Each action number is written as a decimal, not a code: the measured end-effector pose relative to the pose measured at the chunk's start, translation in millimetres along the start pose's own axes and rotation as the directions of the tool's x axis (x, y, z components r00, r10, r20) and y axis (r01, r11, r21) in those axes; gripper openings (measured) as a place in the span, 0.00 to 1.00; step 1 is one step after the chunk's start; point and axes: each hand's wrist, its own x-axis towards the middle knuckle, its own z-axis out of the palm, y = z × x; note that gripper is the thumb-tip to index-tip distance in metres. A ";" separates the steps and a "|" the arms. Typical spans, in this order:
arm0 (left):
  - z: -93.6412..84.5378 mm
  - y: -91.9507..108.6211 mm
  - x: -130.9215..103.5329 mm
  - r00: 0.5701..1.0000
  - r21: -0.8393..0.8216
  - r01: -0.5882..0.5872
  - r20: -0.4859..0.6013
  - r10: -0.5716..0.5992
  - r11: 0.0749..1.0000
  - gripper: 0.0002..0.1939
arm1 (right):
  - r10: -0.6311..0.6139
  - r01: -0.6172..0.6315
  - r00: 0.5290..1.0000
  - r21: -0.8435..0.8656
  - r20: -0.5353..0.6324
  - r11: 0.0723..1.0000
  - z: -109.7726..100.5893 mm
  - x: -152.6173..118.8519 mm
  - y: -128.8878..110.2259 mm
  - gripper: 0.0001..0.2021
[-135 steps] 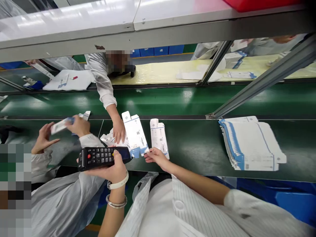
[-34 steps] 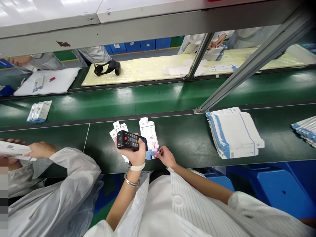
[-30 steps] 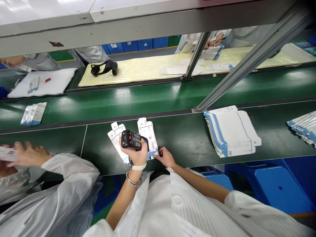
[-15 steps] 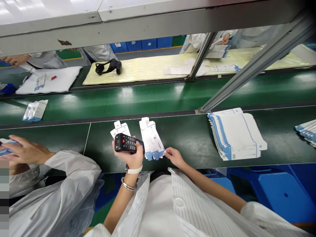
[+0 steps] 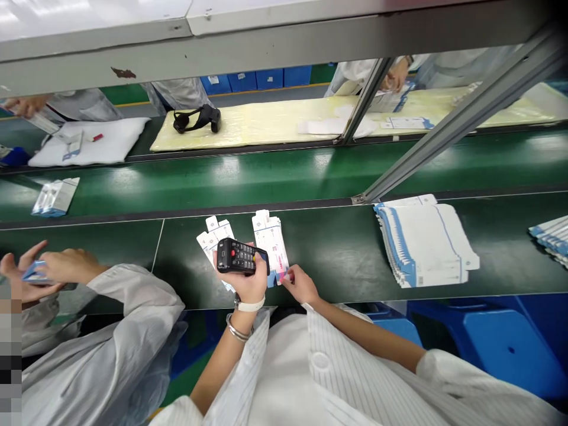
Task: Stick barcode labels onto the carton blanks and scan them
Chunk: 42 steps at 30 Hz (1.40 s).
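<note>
A black handheld scanner with a keypad (image 5: 239, 257) is held in my left hand (image 5: 248, 284), its thumb on the keys. Under and beside it lies a flat white carton (image 5: 215, 234) on the green table. To the right is another flat white-and-blue carton (image 5: 270, 236), with pinkish-red light on its lower part. My right hand (image 5: 302, 285) has its fingers pinched together at that carton's lower right corner. Farther right rests a thick stack of flat white-and-blue cartons (image 5: 428, 242).
At the left, a co-worker's hands (image 5: 66, 269) hold a small blue-and-white item. Beyond the dark rail runs a green belt (image 5: 266, 174) bearing folded cartons (image 5: 56, 197). A metal post (image 5: 444, 124) slants down at the right. More cartons (image 5: 552, 236) lie far right.
My left hand and the scanner have moved right, partly over the right carton. My right hand has shifted slightly left. Pinkish-red light now shows on the carton. The co-worker's hands have moved.
</note>
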 end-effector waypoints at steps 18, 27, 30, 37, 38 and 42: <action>-22.7 -2.6 14.7 0.994 0.047 -0.054 -0.091 0.058 0.997 0.41 | -0.072 0.034 0.989 0.280 0.126 0.959 -29.2 -2.6 11.1 0.08; -24.5 9.3 14.3 0.995 0.085 -0.024 -0.096 0.032 0.996 0.41 | -0.101 0.068 0.976 0.170 0.194 0.983 24.3 7.9 -30.1 0.15; -13.7 4.0 6.6 0.998 0.055 0.000 -0.061 0.003 0.999 0.40 | -0.031 0.030 0.997 0.011 0.064 0.999 10.1 6.2 -13.4 0.12; 6.9 -5.0 -5.3 0.999 -0.017 0.048 0.025 -0.047 0.999 0.38 | 0.046 -0.050 0.999 -0.195 -0.026 0.979 -5.2 4.5 20.7 0.13; 8.0 -4.9 -6.2 0.997 -0.015 0.068 0.030 -0.067 0.998 0.38 | 0.038 -0.041 0.999 -0.205 -0.016 0.978 -4.4 5.2 21.8 0.11; 9.4 -5.6 -9.4 0.989 0.016 0.136 0.050 -0.136 0.991 0.42 | 0.019 -0.019 1.000 -0.227 -0.001 0.974 -4.7 7.4 22.5 0.09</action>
